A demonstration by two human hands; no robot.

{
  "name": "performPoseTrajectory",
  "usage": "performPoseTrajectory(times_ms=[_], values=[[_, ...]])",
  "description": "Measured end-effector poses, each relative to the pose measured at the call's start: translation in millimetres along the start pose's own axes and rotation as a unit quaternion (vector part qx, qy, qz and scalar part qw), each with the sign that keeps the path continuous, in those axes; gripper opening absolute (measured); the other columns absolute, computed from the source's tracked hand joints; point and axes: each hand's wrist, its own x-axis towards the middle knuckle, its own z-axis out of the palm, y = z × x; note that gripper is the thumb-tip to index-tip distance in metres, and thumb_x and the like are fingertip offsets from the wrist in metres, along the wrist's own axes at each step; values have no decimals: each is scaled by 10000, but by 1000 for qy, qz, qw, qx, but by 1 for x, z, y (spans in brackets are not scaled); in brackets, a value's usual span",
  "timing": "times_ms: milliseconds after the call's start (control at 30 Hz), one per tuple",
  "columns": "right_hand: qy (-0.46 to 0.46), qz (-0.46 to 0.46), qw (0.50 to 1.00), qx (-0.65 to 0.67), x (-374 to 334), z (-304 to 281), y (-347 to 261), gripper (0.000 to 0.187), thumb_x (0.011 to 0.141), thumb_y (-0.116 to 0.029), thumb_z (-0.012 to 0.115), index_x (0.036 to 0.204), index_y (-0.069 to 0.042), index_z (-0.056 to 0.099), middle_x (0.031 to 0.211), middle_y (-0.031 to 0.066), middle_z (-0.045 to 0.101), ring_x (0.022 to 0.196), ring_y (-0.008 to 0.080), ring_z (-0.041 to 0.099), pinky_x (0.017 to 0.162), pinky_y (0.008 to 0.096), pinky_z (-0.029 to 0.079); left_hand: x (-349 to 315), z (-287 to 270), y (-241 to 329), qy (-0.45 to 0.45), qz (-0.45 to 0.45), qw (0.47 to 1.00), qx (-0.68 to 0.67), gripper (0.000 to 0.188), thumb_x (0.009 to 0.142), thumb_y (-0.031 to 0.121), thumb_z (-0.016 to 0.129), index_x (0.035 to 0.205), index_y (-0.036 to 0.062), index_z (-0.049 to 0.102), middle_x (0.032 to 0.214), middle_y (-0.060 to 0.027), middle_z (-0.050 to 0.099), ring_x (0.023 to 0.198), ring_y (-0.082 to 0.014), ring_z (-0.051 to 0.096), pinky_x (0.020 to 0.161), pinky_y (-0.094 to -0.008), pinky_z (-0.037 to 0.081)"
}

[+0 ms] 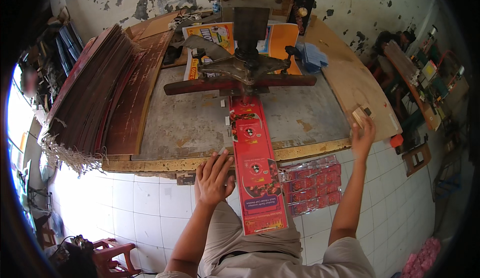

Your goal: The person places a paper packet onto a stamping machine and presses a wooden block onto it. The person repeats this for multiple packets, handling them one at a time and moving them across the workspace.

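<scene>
A long red printed strip [256, 178] runs from under the dark bar [240, 84] of a metal press [245, 60], across the worktable's front edge and over my lap. Beside the strip, my left hand [215, 177] rests at that edge, its fingers stretched out and slightly spread. Over on the right, my right hand [363, 137] has its fingers around the near end of a small wooden block [359, 115] at the board's edge. Small white pieces [223, 103] lie left of the strip. Red printed packs in clear plastic [312, 183] show below the table edge, between strip and right forearm.
Tall dark-red boards or sheets [90, 85] with frayed cords lean at left. Printed yellow and orange sheets [212, 33] lie behind the press, with blue pieces [314, 57] beside them. A plywood board [350, 83] covers the right side. A red stool [112, 257] stands lower left.
</scene>
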Motion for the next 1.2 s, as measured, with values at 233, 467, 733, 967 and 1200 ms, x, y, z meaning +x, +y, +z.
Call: performPoseTrajectory(times_ms=[233,467,733,967,1200], values=[[-53,-108,989,83,-99,28,-165,506,1220,-420,404,1468,-114,721,1626,147,612,1583,407,470,1339,631,226,-9,6,-1,1,-9,1000,23,507,1016,335,657,1487,171,745,1663,-44,647,1584,-281,509,1342,-505,221],[48,-13,989,141,-137,68,-184,605,1235,-467,293,1490,-113,712,1643,115,604,1621,403,394,1371,612,120,-27,17,-6,4,-17,1000,18,544,1002,320,659,1517,153,715,1680,-78,622,1645,-340,430,1399,-541,91],[27,-33,989,143,-141,60,-171,574,1234,-457,336,1495,-103,706,1642,118,601,1624,405,400,1375,620,121,-28,23,-8,8,-5,1000,18,580,1004,314,649,1557,139,677,1692,-99,606,1669,-349,398,1411,-559,36],[34,-33,990,134,-143,62,-170,559,1235,-450,349,1505,-108,699,1645,119,600,1627,416,403,1371,627,133,-28,24,-9,0,-4,1000,12,587,1002,310,654,1564,139,674,1693,-101,605,1669,-354,402,1410,-563,47],[24,-16,989,148,-141,62,-186,572,1230,-451,355,1506,-85,697,1643,128,603,1631,428,394,1365,637,135,-33,18,-12,1,-11,999,30,586,977,323,680,1542,168,699,1692,-81,610,1642,-350,437,1388,-559,108]])
